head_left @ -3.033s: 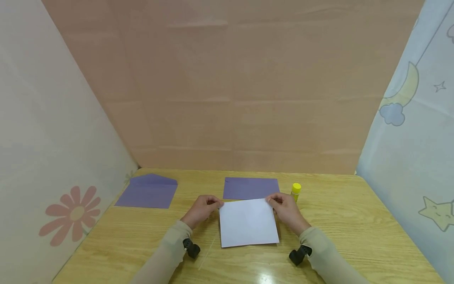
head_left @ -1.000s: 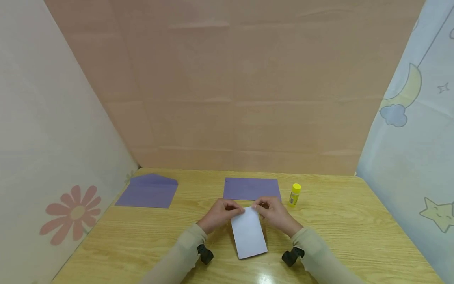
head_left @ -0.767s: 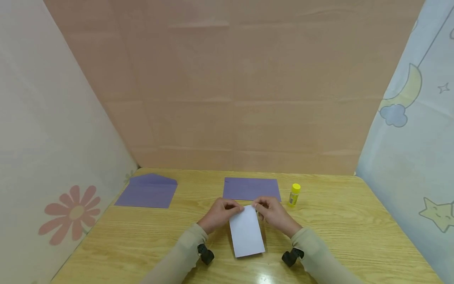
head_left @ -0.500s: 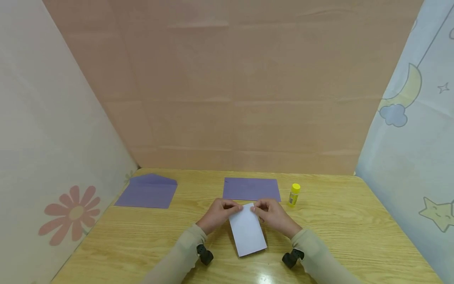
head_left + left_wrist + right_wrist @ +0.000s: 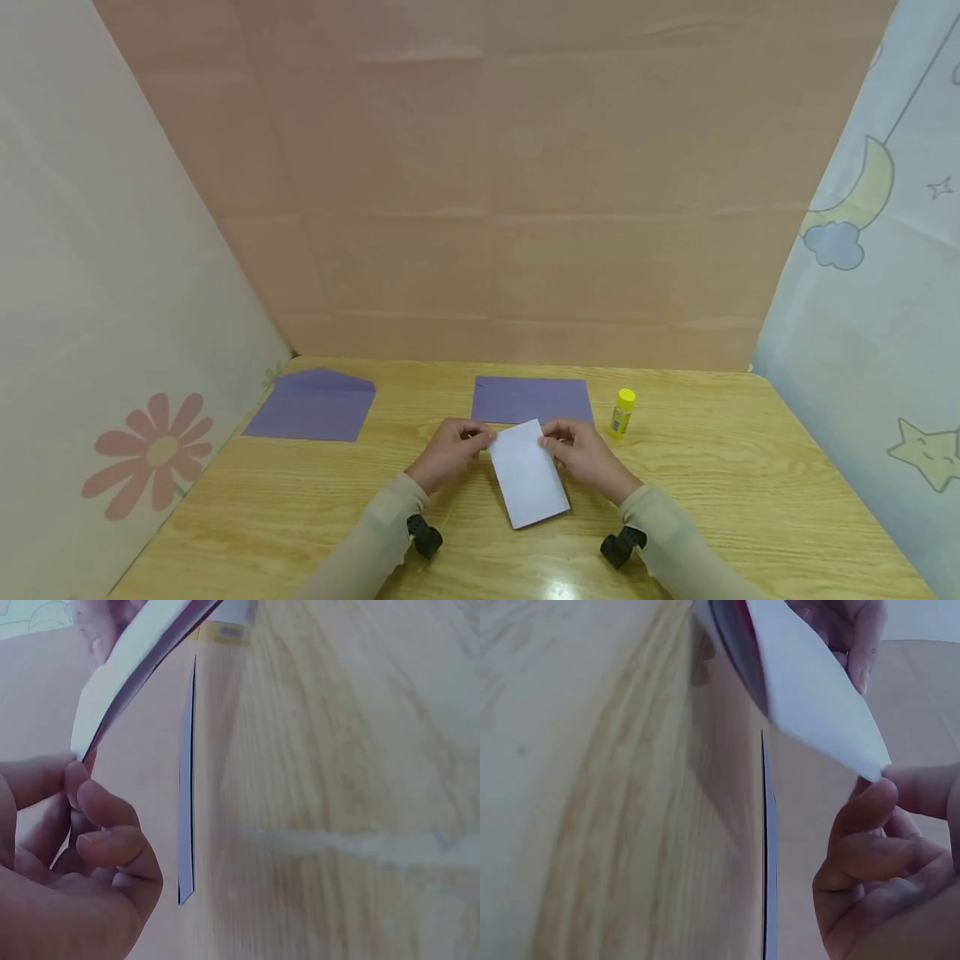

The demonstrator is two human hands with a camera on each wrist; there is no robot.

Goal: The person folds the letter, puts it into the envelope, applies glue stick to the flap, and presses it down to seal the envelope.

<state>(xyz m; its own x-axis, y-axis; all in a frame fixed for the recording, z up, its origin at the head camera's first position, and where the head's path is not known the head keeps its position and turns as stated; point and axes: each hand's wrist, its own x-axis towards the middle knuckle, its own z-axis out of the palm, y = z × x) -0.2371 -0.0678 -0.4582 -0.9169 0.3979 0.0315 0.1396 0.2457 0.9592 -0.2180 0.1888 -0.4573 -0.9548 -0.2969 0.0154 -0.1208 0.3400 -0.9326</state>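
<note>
A white folded card is held tilted over the near middle of the table. My left hand pinches its upper left corner between thumb and forefinger. At the upper right corner my right hand does likewise. In the left wrist view the card shows edge-on, with a dark reddish inner side between its layers. The right wrist view shows the white face of the card and my right thumb and forefinger at its corner. Just behind the card lies a flat purple envelope.
Another purple envelope, its pointed flap opened out, lies at the back left of the wooden table. A glue stick with a yellow cap stands upright right of the middle envelope. Cloth walls enclose the table's back and sides.
The white card, wide three seconds ago, now shows about half as wide, folded over. In the last half second it has risen slightly away from me, and my left hand has shifted left.
</note>
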